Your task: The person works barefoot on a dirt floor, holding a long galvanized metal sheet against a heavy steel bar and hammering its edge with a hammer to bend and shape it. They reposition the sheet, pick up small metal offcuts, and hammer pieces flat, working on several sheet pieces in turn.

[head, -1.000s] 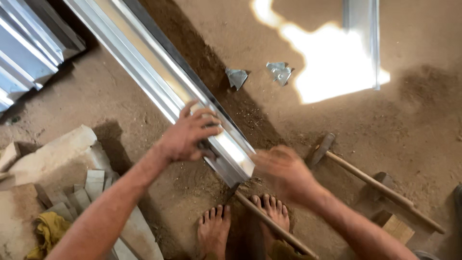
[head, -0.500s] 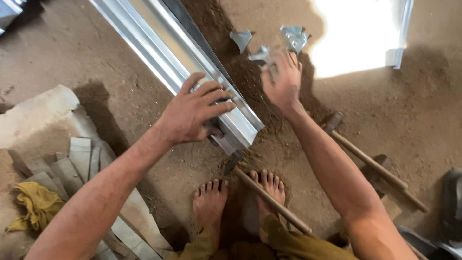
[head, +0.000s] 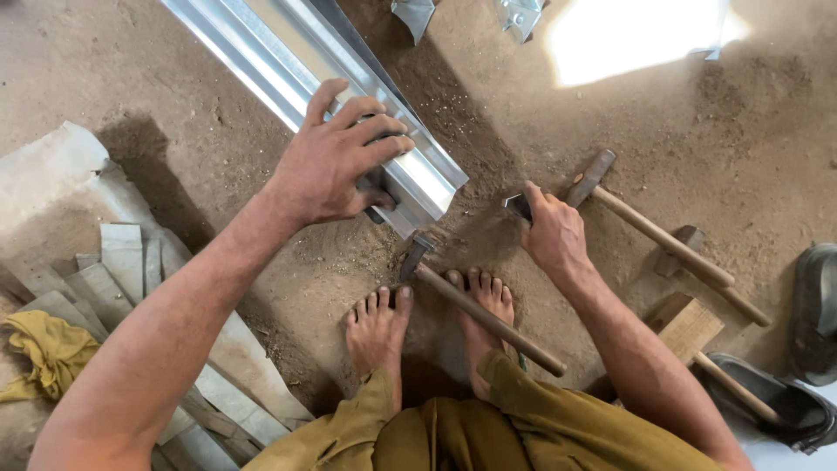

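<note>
We see the left hand (head: pixel 336 161) pressed flat on the end of the long metal channel (head: pixel 288 65), fingers spread over its top and the thumb tucked under its near edge, so it holds the channel down on the dirt floor (head: pixel 157 105). The channel runs away from the bare feet (head: pixel 427 323) toward the upper left. Right of the channel's end, the right hand (head: pixel 549 231) is clenched on a small dark metal piece (head: pixel 516 206). A hammer (head: pixel 479 314) lies just below the channel's end, between the feet. A second hammer (head: pixel 654 231) lies right of the right hand. Left of the channel lie flat slabs (head: pixel 96 279) and a yellow rag (head: pixel 44 353).
</note>
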